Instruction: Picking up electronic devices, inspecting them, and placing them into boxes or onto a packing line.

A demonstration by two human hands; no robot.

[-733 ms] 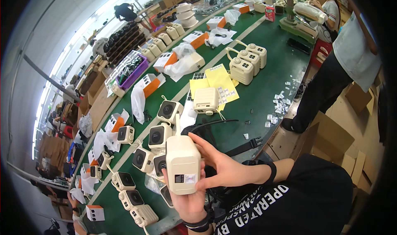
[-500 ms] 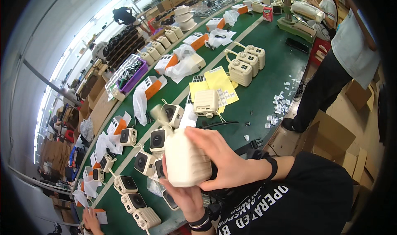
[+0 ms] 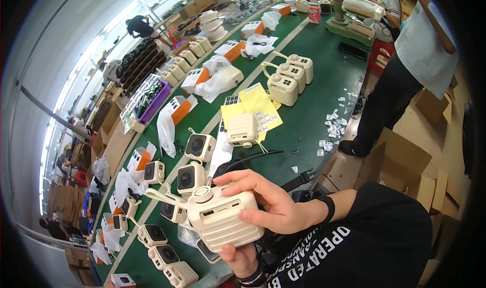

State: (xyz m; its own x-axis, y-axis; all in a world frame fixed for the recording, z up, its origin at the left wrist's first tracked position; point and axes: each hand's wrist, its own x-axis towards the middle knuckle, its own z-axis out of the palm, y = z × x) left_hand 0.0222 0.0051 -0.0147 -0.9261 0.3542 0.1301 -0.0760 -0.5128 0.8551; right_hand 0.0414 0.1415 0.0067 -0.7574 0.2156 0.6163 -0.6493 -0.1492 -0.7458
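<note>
Cream power bank [image 3: 223, 221] gripped by right hand [image 3: 276, 207]; left hand [image 3: 240, 257] beneath.

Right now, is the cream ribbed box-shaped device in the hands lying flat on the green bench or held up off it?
Held up: the cream ribbed device sits between both hands, clear of the green bench.

The person wore a black short-sleeved shirt [image 3: 374, 237] with white block lettering across the chest. A black band [image 3: 329, 208] circled the wrist of the right hand [image 3: 276, 207], and dark bands [image 3: 251, 277] sat on the wrist of the left hand [image 3: 238, 255].
</note>
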